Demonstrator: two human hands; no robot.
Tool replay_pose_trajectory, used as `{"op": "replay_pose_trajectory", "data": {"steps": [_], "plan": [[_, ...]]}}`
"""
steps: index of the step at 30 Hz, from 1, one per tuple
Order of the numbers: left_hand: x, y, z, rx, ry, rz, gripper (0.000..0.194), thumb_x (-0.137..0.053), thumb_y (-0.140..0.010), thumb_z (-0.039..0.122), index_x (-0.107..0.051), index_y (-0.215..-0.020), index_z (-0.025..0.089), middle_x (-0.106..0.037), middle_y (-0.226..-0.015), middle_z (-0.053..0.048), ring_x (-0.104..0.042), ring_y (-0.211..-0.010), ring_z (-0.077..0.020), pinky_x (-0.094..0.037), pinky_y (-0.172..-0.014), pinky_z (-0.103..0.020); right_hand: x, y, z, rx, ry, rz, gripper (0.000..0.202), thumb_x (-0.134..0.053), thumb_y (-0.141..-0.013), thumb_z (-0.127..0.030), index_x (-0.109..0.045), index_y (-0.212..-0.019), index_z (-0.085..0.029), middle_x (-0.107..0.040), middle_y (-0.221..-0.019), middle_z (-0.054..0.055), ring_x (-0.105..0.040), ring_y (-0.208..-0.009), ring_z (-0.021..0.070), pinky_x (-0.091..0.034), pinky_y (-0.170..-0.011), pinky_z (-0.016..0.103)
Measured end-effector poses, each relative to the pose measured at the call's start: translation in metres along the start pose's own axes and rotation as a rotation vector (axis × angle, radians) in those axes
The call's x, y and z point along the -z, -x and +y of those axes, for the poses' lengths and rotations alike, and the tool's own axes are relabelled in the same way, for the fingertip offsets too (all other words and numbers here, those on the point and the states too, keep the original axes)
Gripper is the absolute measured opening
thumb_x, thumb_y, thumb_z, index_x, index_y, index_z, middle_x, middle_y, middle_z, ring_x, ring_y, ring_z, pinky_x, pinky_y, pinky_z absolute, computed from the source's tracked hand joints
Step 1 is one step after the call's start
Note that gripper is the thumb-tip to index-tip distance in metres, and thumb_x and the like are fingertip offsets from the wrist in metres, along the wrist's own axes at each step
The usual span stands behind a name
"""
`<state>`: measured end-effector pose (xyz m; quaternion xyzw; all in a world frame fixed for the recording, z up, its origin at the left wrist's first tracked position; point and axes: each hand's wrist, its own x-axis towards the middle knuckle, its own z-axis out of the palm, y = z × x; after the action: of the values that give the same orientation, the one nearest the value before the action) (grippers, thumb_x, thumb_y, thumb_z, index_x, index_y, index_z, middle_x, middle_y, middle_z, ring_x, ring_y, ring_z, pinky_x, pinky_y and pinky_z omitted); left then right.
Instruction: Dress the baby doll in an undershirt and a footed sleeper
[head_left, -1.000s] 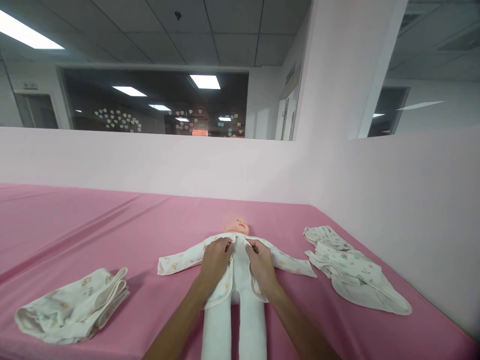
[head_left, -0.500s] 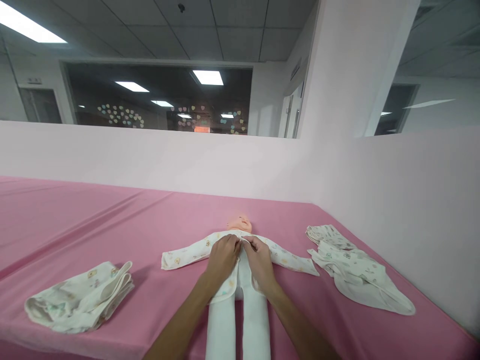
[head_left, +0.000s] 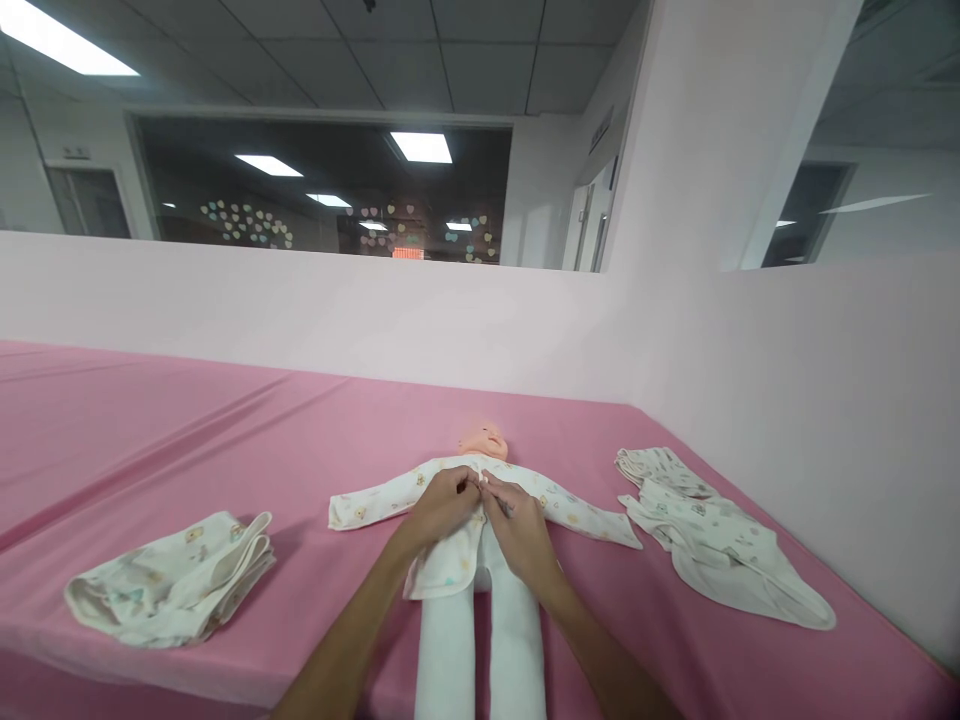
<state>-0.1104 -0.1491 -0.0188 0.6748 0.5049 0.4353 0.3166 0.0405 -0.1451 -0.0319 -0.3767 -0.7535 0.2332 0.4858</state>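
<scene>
A baby doll (head_left: 484,440) lies on its back with its head away from me. It wears a white patterned baby jacket (head_left: 442,568), sleeves spread to both sides, over a plain white body and legs (head_left: 446,650). My left hand (head_left: 446,505) pinches the jacket's front edge just below the neck. Right beside it, my right hand (head_left: 517,520) pinches the opposite front edge, fingertips almost touching the left ones. A small pale spot shows between the fingertips; whether it is a fastener I cannot tell. Below the hands the jacket front hangs apart.
Pink cloth (head_left: 300,450) covers the table. Folded patterned baby clothes (head_left: 176,580) lie at the left near the front edge, and more white patterned clothes (head_left: 720,535) lie at the right. A white wall (head_left: 315,310) with windows borders the back and right side.
Both hands stay at the jacket's upper front; the fingers have shifted slightly, with the right hand turned more over the cloth. The view has tilted a little.
</scene>
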Motion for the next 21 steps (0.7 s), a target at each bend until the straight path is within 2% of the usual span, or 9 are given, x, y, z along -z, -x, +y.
{"op": "replay_pose_trajectory", "data": {"steps": [2, 4, 9, 13, 15, 18, 21], "plan": [[0.004, 0.001, 0.002, 0.03, 0.106, -0.037, 0.018, -0.045, -0.083, 0.03, -0.054, -0.073, 0.017, -0.046, -0.066, 0.005, -0.039, -0.059, -0.0097, -0.031, -0.057, -0.023, 0.002, 0.001, -0.001, 0.027, 0.011, -0.031, 0.031, -0.049, -0.089, -0.028, -0.073, -0.109, -0.024, -0.065, -0.126, 0.006, -0.058, -0.119, 0.0257, -0.042, -0.104, 0.045], [0.003, 0.001, 0.002, 0.039, 0.147, -0.009, 0.024, -0.045, -0.084, 0.035, -0.053, -0.072, 0.017, -0.045, -0.064, 0.005, -0.038, -0.059, -0.0097, -0.031, -0.057, -0.023, 0.002, 0.002, -0.001, 0.022, -0.005, -0.031, 0.03, -0.05, -0.089, -0.028, -0.073, -0.108, -0.024, -0.066, -0.124, 0.006, -0.058, -0.118, 0.0257, -0.042, -0.104, 0.045], [-0.004, -0.004, -0.001, 0.049, 0.143, 0.066, 0.025, -0.044, -0.084, 0.037, -0.051, -0.07, 0.018, -0.044, -0.063, 0.005, -0.039, -0.059, -0.0104, -0.032, -0.057, -0.023, 0.002, 0.004, 0.001, -0.087, -0.093, 0.028, 0.038, -0.047, -0.092, -0.031, -0.061, -0.126, -0.023, -0.067, -0.123, 0.007, -0.059, -0.117, 0.0243, -0.043, -0.101, 0.043], [-0.004, -0.006, 0.001, 0.027, 0.141, 0.073, 0.023, -0.044, -0.085, 0.034, -0.048, -0.068, 0.018, -0.046, -0.065, 0.005, -0.042, -0.061, -0.0106, -0.036, -0.061, -0.023, 0.001, 0.003, 0.001, 0.003, 0.003, 0.021, 0.034, -0.045, -0.092, -0.028, -0.066, -0.117, -0.021, -0.065, -0.123, 0.007, -0.055, -0.119, 0.024, -0.04, -0.103, 0.042], [-0.006, 0.0, 0.003, 0.019, 0.132, 0.108, 0.019, -0.045, -0.085, 0.032, -0.051, -0.075, 0.018, -0.051, -0.07, 0.003, -0.047, -0.066, -0.0117, -0.039, -0.065, -0.025, 0.002, 0.007, 0.001, 0.027, 0.092, 0.024, 0.032, -0.044, -0.091, -0.025, -0.066, -0.114, -0.022, -0.064, -0.122, 0.007, -0.054, -0.116, 0.0242, -0.041, -0.102, 0.043], [-0.017, 0.024, 0.006, -0.021, -0.046, 0.255, 0.015, -0.045, -0.087, 0.029, -0.054, -0.094, 0.019, -0.058, -0.086, -0.001, -0.053, -0.078, -0.0161, -0.043, -0.072, -0.029, 0.004, 0.021, 0.002, 0.019, 0.28, 0.106, 0.026, -0.048, -0.088, -0.024, -0.064, -0.108, -0.021, -0.062, -0.112, 0.008, -0.054, -0.108, 0.0265, -0.042, -0.095, 0.045], [-0.032, 0.056, 0.005, -0.149, -0.453, 0.318, 0.018, -0.049, -0.086, 0.025, -0.058, -0.102, 0.021, -0.06, -0.101, -0.006, -0.053, -0.096, -0.0238, -0.04, -0.085, -0.039, 0.008, 0.042, 0.001, 0.013, 0.412, 0.177, 0.018, -0.052, -0.085, -0.022, -0.062, -0.1, -0.022, -0.059, -0.101, 0.008, -0.053, -0.099, 0.0273, -0.044, -0.087, 0.045]]}}
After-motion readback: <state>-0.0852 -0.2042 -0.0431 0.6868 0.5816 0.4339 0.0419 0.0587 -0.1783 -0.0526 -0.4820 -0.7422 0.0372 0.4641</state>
